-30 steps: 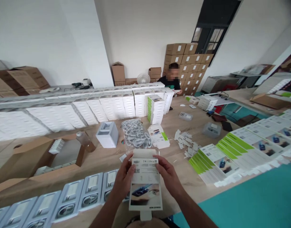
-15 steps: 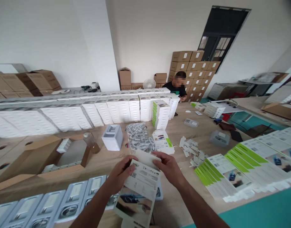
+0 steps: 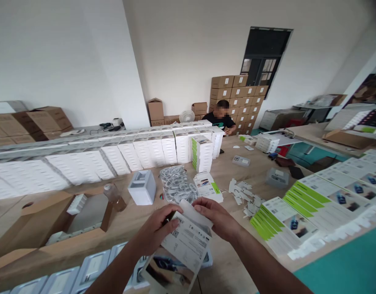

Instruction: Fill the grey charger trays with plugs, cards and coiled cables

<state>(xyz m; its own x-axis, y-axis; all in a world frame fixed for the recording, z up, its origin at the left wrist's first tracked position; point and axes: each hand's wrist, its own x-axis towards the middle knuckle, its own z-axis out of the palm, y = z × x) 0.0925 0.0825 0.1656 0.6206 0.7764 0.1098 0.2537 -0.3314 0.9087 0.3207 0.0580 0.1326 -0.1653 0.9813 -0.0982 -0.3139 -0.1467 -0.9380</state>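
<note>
A flat white printed package sleeve (image 3: 184, 245) tilts over the near edge of the wooden table (image 3: 233, 261). My left hand (image 3: 154, 232) grips its upper left corner. My right hand (image 3: 217, 218) pinches the folded top flap (image 3: 195, 212) of the same sleeve. Just beyond the hands lie a bag of coiled white cables (image 3: 177, 185) and a small stack of printed sleeves with a green stripe (image 3: 208, 185).
Grey plastic trays (image 3: 90, 269) line the near left. An open brown carton (image 3: 47, 216) and a grey foam block (image 3: 142, 188) sit left. White boxes (image 3: 114, 153) form a long wall behind. Green-edged flat sleeves (image 3: 301, 208) fan out right. A person (image 3: 221, 118) sits at the far end.
The sleeve has swung from upright to tilted leftward and dropped lower in view. Both hands stayed on its top end, and my right hand has bent the flap over.
</note>
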